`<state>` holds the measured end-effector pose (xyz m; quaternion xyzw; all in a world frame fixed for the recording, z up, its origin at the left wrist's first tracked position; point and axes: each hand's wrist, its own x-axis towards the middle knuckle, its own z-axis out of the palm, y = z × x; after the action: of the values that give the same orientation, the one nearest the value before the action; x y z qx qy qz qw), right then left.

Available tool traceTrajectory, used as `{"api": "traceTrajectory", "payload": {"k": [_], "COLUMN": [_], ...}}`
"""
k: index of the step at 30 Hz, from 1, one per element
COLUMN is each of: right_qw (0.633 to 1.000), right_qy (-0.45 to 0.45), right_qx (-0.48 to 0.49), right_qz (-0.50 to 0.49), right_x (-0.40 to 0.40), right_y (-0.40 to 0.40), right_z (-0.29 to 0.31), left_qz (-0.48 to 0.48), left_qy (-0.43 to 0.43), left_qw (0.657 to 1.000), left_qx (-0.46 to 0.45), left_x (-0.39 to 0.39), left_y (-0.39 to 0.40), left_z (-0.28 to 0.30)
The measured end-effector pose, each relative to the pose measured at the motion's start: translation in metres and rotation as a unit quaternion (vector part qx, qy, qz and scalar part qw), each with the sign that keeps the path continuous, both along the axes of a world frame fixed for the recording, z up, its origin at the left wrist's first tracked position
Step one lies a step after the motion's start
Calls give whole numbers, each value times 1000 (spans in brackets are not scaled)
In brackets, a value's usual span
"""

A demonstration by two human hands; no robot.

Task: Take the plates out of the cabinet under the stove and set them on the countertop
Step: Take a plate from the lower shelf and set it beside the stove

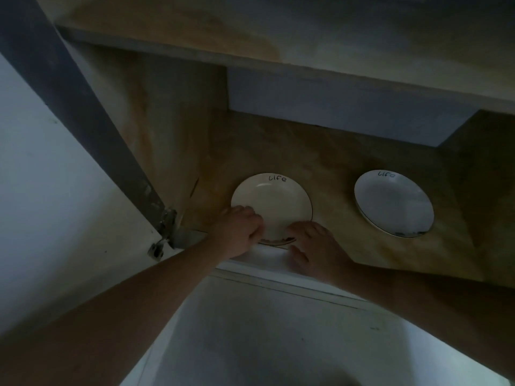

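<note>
I am at the first lift: both hands are on the cream plate (274, 203), which lies flat on the brown cabinet floor (334, 162), close to its front edge. My left hand (239, 229) sits on the plate's near-left rim with its fingers curled over the edge, gripping it. My right hand (315, 243) lies at the near-right rim with fingers spread and fairly straight, touching rather than pinching (whether the fingertips are under the lip I cannot tell in this dim light).

To do this well, I would get the right fingers under the rim too, thumbs on top, then tip the near edge up slightly and draw the plate toward me over the white sill (267, 256) just in front of it. I would keep it level once free; I judge glazed ware slippery, so a firm two-sided hold matters.

The plate is round, so it has no long axis. It faces up, hollow side showing, and the word "life" sits on its far rim, reading upright from my side.

A second, white plate (394, 203) lies to the right of the cream plate, well apart, also face up, its lettering on the far rim.

An open cabinet door (55, 190) stands left of the cream plate.
</note>
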<state>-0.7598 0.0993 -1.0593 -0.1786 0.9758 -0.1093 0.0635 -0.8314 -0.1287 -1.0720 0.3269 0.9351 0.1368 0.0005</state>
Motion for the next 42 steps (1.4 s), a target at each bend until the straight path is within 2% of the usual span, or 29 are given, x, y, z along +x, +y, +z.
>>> {"api": "traceTrajectory", "payload": {"k": [3, 5, 8, 10, 11, 12, 14, 17, 19, 20, 25, 29, 32, 37, 42], "right_qw": [985, 973, 967, 949, 934, 916, 869, 785, 725, 707, 672, 678, 694, 752, 748], "right_qy": [-9, -17, -56, -102, -127, -154, -197, -208, -228, -245, -297, -272, -253, -249, -296], "right_qx": [-100, -103, -129, -208, -249, -284, -348, -442, -493, -505, -520, -521, -507, -438, -422], "right_qz": [-141, -205, -214, -216, -224, -239, -291, -382, -424, -430, -436, -441, -444, -426, -418], "right_x": [-16, -29, -43, -50, -54, -56, -58, -55, -50, -47, -32, -31, -35, -37, -12], "right_y": [3, 8, 15, 15, 14, 12, 8, 5, 5, 5, 11, 11, 7, -3, -8], "right_z": [3, 4, 4, 2, 1, 1, 0, 2, 8, 12, 30, 36, 34, 44, 88], "left_qz": [139, 226, 311, 367, 372, 363, 354, 359, 356, 354, 347, 329, 327, 358, 388], "left_qy": [-76, -198, -374, -450, -482, -502, -514, -538, -560, -568, -580, -564, -566, -541, -531], "left_qw": [975, 924, 809, 694, 635, 598, 567, 525, 515, 517, 553, 584, 587, 589, 592], "left_qx": [156, 238, 330, 424, 475, 509, 537, 553, 543, 533, 488, 482, 477, 482, 466], "left_x": [-9, -17, -24, -23, -22, -22, -23, -25, -22, -20, -19, -24, -23, -5, 31], "left_y": [-7, -9, -12, -13, -13, -13, -17, -26, -30, -31, -26, -26, -30, -40, -46], "left_z": [6, 14, 22, 22, 21, 20, 21, 28, 29, 28, 25, 31, 34, 52, 110]}}
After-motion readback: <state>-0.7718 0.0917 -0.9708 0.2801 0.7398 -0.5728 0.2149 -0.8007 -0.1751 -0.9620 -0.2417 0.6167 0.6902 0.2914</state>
